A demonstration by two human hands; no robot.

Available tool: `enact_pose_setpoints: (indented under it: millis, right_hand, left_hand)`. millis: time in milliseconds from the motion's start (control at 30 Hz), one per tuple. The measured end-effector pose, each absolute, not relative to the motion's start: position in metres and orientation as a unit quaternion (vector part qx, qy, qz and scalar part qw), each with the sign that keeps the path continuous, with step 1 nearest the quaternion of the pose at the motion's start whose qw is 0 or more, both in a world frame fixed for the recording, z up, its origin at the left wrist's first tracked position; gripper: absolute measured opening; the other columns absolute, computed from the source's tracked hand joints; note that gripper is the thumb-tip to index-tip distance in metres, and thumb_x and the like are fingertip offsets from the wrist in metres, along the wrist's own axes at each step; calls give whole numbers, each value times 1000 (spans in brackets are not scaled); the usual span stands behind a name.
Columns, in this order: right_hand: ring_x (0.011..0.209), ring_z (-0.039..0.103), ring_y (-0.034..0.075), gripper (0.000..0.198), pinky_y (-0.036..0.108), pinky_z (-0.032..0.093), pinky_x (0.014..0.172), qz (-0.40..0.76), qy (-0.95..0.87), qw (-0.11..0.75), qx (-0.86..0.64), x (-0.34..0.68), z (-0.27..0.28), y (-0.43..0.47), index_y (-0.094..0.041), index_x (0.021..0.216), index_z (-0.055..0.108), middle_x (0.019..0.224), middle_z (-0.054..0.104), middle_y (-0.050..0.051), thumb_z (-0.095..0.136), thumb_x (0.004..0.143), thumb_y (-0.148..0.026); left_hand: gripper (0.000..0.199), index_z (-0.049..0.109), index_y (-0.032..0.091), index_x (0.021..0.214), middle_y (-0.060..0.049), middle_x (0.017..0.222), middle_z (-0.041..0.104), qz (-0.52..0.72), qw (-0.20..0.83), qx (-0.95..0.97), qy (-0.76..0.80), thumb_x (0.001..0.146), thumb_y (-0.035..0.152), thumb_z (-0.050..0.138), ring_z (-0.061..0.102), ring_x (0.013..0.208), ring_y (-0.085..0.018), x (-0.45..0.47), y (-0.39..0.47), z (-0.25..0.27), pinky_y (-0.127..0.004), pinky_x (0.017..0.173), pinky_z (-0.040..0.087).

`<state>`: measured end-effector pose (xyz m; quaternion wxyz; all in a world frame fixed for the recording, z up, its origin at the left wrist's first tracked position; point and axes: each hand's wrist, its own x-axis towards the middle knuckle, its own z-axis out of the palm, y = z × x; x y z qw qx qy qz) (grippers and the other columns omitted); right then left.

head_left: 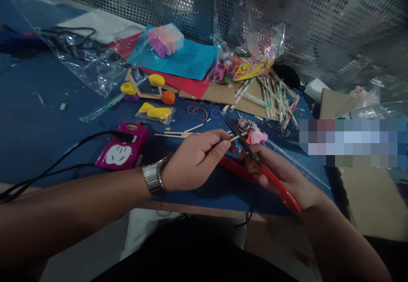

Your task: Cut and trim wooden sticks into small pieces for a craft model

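Observation:
My left hand, with a metal watch on its wrist, pinches a thin wooden stick between thumb and fingers. Red-handled scissors are gripped in my right hand. Their dark blades lie around or against the right end of the stick; I cannot tell whether they bite into it. Just beyond my left hand, several loose thin sticks rest on the blue tabletop. A pink plastic piece sits behind the scissors.
At left stands a magenta power socket box with black cables. Behind are a wooden-stick frame with yellow and orange clay, a yellow clay packet, blue felt sheets, a clear bag and bundled chopsticks. Cardboard lies right.

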<state>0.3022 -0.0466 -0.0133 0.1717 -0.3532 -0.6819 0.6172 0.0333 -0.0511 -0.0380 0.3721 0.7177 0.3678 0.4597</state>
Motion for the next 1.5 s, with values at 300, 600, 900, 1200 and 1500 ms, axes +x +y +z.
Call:
enact_pose_setpoints:
  millis: [300, 600, 900, 1200, 1500]
  right_hand:
    - [66, 34, 10, 42, 24, 30, 53, 732, -552, 224, -331, 294, -16, -56, -24, 129, 65, 83, 47, -3, 75, 102, -54]
    - [62, 30, 8, 42, 21, 24, 49, 792, -491, 212, -296, 295, -16, -55, -23, 128, 67, 83, 41, -5, 75, 101, -55]
    - [59, 24, 5, 40, 20, 20, 50, 821, -463, 196, -271, 300, -20, -53, -24, 134, 64, 81, 39, -7, 70, 106, -53]
    - [59, 23, 5, 41, 19, 21, 50, 827, -460, 184, -265, 302, -19, -53, -25, 133, 66, 81, 38, -7, 68, 106, -55]
    - [60, 28, 9, 42, 22, 26, 51, 762, -520, 237, -305, 300, -17, -50, -30, 135, 66, 82, 40, -5, 71, 103, -57]
  left_hand:
    - [29, 71, 20, 101, 3, 71, 60, 456, 393, 712, 362, 116, 33, 49, 60, 70, -13, 33, -50, -40, -25, 72, 50]
    - [32, 71, 19, 101, 4, 72, 60, 452, 390, 713, 367, 116, 37, 49, 55, 66, -11, 32, -48, -40, -25, 67, 46]
    - [33, 71, 19, 99, 5, 71, 59, 453, 388, 715, 365, 117, 37, 49, 53, 65, -10, 32, -46, -39, -24, 67, 44]
    - [32, 69, 19, 97, 4, 77, 64, 462, 388, 716, 350, 117, 34, 49, 53, 65, -8, 33, -45, -44, -21, 64, 43]
    - [34, 68, 19, 96, 5, 70, 52, 466, 441, 692, 332, 117, 36, 48, 45, 59, -8, 35, -47, -45, -21, 56, 37]
